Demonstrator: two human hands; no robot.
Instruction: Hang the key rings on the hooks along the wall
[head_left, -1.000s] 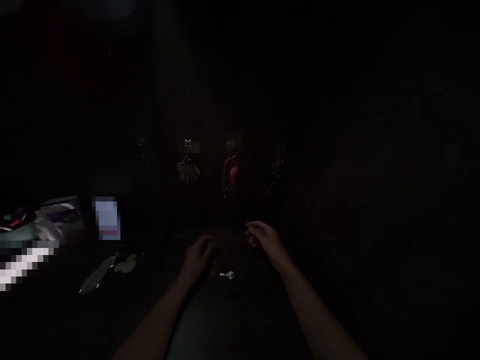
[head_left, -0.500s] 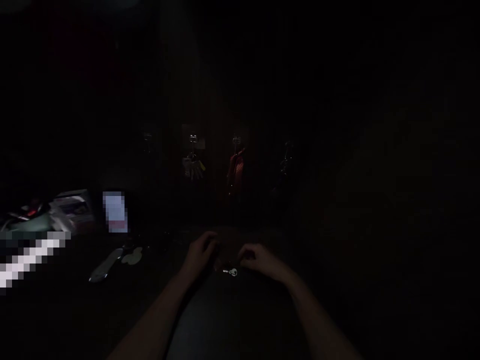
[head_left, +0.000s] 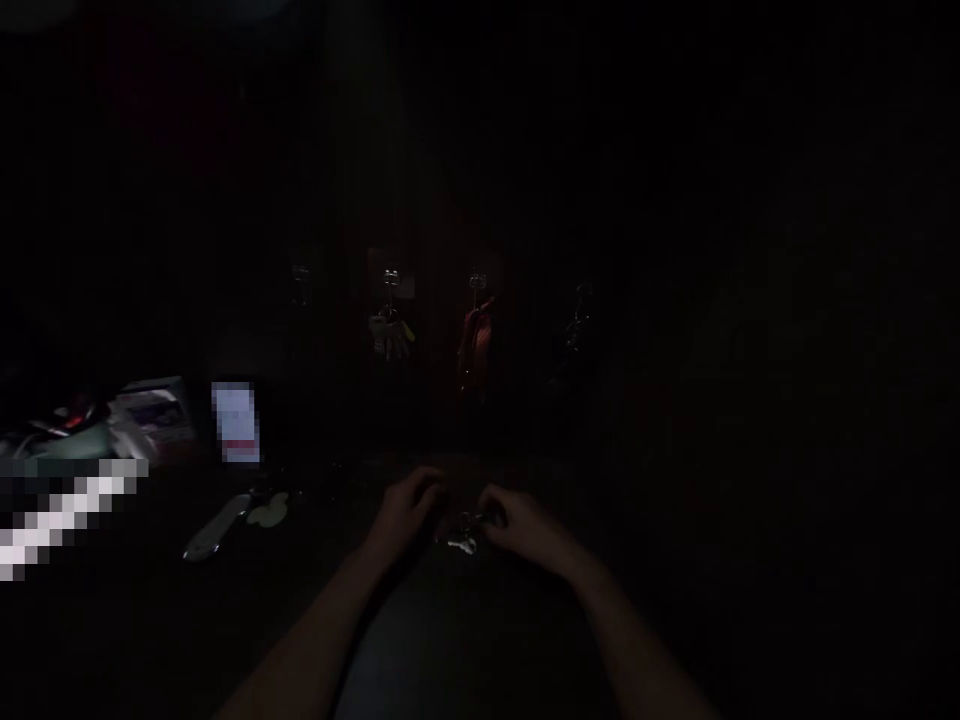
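Observation:
In very dim light, a small bunch of keys (head_left: 463, 545) on a ring glints low in the middle of the head view, between my hands. My right hand (head_left: 525, 525) is closed at the ring's right side, with thumb and fingers pinched on the bunch. Just left of the keys is my left hand (head_left: 409, 505), its fingers curled inward. Whatever lies within that curl is too dark to make out. Both forearms reach in from the bottom edge.
Another set of keys (head_left: 390, 335) hangs on a hook, beside a reddish hanging item (head_left: 475, 345). To the left are a lit, blurred-out screen (head_left: 236, 420), a shiny elongated object (head_left: 217, 527), a pale flat piece (head_left: 268, 510) and a box (head_left: 157, 420). Darkness hides the right side.
The keys have shifted and turned, and their ring now shows beside my right fingers. My right hand has closed in on it. The view has swung slightly left.

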